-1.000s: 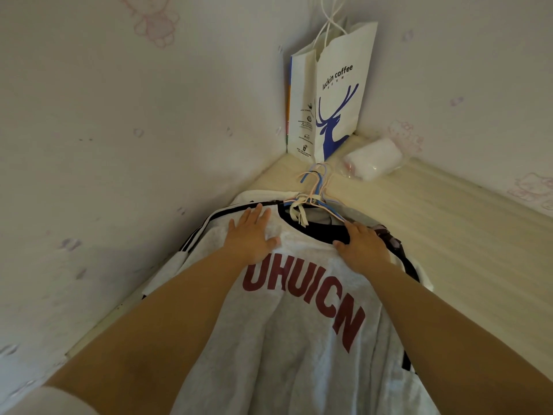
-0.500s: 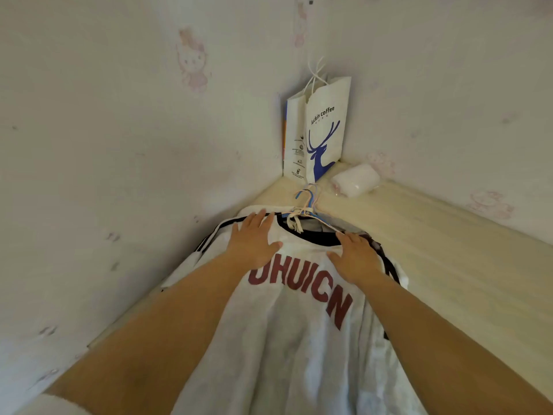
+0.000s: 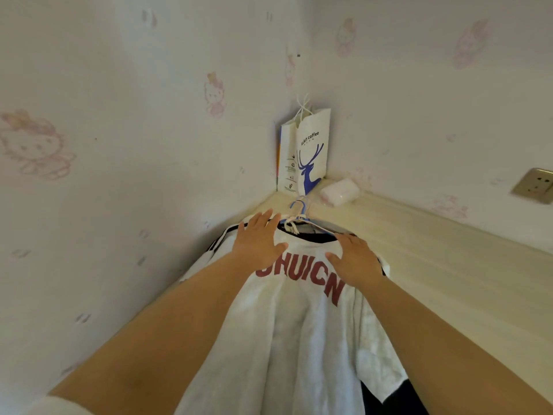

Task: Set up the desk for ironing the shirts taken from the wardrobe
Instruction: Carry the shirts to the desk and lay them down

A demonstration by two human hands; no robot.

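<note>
White cotton shirt with dark red lettering (image 3: 299, 319) lies topmost on a pile of shirts, hangers (image 3: 299, 215) still in, on the pale wooden bench (image 3: 449, 280) toward the wall corner. Left hand (image 3: 258, 244) and right hand (image 3: 357, 259) rest flat on its shoulders, fingers straight, spread wide. White paper bag with blue deer print (image 3: 311, 154) stands in the corner, small white roll (image 3: 339, 191) beside it.

There is a single head-worn, wide-angle view. It looks forward and down along both forearms into the corner where two walls meet over the pale tabletop (image 3: 449, 280). The hands, left (image 3: 258, 244) and right (image 3: 356, 260), sit near mid-frame, close to the lens. The paper bag (image 3: 308, 157) in the corner marks the far end, and straight edges bow toward the borders.
</note>
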